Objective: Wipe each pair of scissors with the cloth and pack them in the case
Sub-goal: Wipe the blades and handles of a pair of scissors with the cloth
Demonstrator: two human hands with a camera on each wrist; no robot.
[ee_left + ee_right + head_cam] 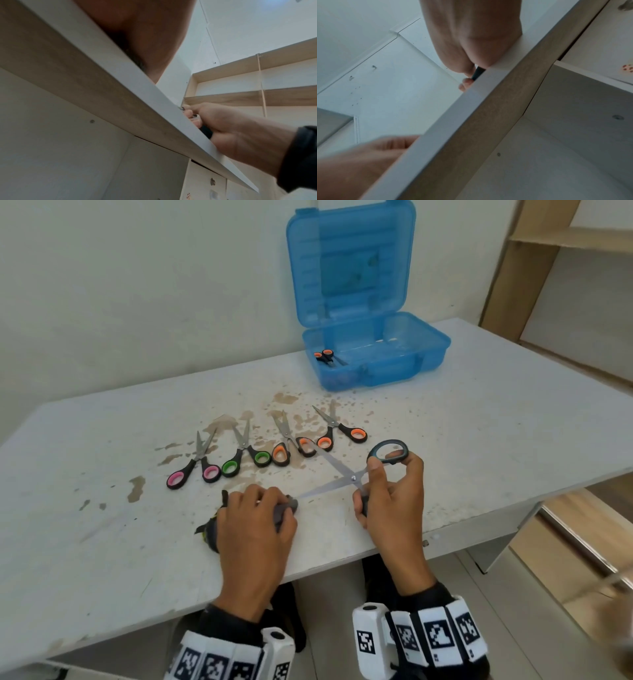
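My right hand (383, 484) grips the handles of large grey-handled scissors (342, 474), their blades spread wide. My left hand (257, 515) holds a dark grey cloth (282, 510) bunched on the table, pinched round the tip of the lower blade. Four smaller scissors lie in a row behind: pink-handled (197, 465), green-handled (245, 451) and two orange-handled (291, 445) (339, 429). The blue case (376, 350) stands open at the back with one orange-handled pair (325, 356) inside. Both wrist views look up from below the table edge (154, 108) (471, 101); each shows little of its own hand.
The white table (102, 508) is stained brown around the row of scissors. Its front edge runs just under my wrists. A wooden shelf unit (565, 251) stands at the right, beyond the table's end. The case's raised lid (349, 258) leans towards the wall.
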